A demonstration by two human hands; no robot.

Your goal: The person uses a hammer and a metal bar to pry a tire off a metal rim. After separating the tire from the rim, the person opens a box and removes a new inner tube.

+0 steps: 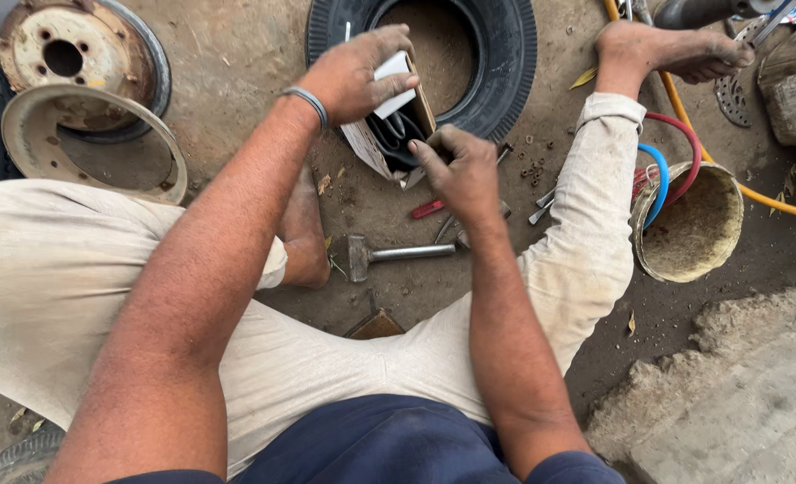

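Sitting on the dirt ground [236,54], the person held a small cardboard box [389,134] up between both hands, above the space between the spread legs. The left hand [357,76] had its grip clenched around the top of the box, fingers folded over the white flap, with a metal bangle [308,103] on the wrist. The right hand [460,170] touched the box's lower right edge, its fingers curled at the opening; whether that grip was actually pinching something could not be told. Black folded rubber [396,136] showed inside the open box.

Just beyond the box lay a black tyre [505,63] flat on the ground. Below the hands, between the legs, a hammer [389,254] rested on the dirt, with a red-handled tool [429,209] and a few metal tools [541,206] near it. Small nuts [532,168] were scattered beside the right knee. A rusty wheel rim [84,134] lay to the left, with a second rusty wheel [66,58] behind it. To the right stood a round bucket [693,233] with red and blue hoses [662,175] looped at its rim, and a yellow hose [774,199] ran past it. The person's bare right foot [675,49] rested near the top edge.
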